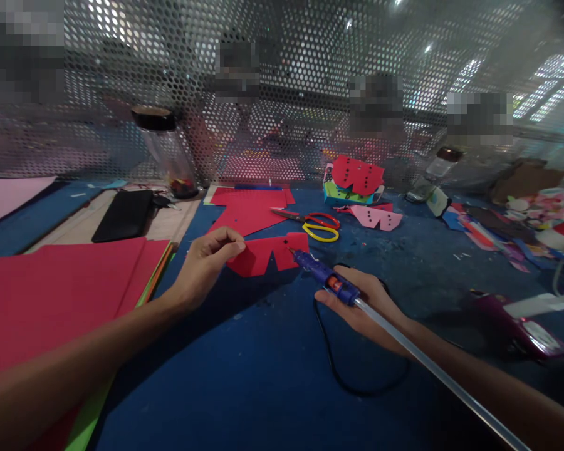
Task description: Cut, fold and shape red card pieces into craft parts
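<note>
Your left hand [211, 260] pinched the left end of the notched red paper piece [254, 255] between thumb and finger, near the centre of the frame. Your right hand [369, 297], right of centre, was wrapped around the blue glue gun [328, 277], its nozzle at the piece's right end; whether it touched, I couldn't tell. Scissors [320, 227] lay just above, and red sheets [51, 300] filled the lower left.
</note>
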The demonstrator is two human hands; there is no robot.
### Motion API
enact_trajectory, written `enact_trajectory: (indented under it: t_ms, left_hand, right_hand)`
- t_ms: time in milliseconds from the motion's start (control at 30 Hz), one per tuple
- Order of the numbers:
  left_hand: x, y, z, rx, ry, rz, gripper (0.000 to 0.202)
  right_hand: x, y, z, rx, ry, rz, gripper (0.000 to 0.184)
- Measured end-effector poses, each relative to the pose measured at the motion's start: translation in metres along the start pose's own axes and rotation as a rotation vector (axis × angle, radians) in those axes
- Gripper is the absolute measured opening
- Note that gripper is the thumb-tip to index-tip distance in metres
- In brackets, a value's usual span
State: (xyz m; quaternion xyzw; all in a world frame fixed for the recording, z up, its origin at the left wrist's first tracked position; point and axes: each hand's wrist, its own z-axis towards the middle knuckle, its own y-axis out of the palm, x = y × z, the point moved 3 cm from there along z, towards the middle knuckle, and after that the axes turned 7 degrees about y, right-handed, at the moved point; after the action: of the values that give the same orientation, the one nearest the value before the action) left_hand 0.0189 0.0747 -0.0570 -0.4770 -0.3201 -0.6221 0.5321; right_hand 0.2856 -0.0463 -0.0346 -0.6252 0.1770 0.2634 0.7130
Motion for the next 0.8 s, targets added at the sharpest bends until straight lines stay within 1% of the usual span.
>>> enact_trajectory:
  t_ms: [267,600,800]
  left_hand:
    - [0.0026,0.0011,-0.0001,0.001,-0.015,0.008,0.014]
    - [-0.0014,-0.0003,0.0000,-0.007,-0.005,0.009,0.013]
    - [0.0021,0.0011,-0.0003,-0.005,-0.009,-0.004,0.014]
  right_hand:
    - [0.0005,0.0003,0.0003,-0.002,0.000,0.013,0.041]
    - [0.0001,0.0004,0.0000,-0.006,0.010,0.010,0.041]
    - [0.0002,0.0003,0.0003,0.001,0.004,0.007,0.040]
